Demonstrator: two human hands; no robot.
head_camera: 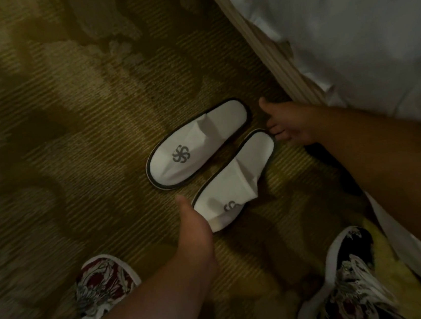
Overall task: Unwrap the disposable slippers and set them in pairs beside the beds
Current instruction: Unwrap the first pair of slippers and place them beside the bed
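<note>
Two white disposable slippers with dark trim and a grey logo lie side by side on the carpet beside the bed. The far slipper (197,145) lies untouched. My left hand (193,220) holds the toe end of the near slipper (234,182), thumb up along its edge. My right hand (288,123) reaches to that slipper's heel end, fingers at its rim, thumb raised. How the fingers of either hand lie under the slipper is hidden.
The bed (346,30) with white linen and a wooden frame edge (268,48) runs along the right. Patterned olive carpet (84,120) covers the floor. My own feet in patterned shoes stand at the left (103,285) and right (349,274).
</note>
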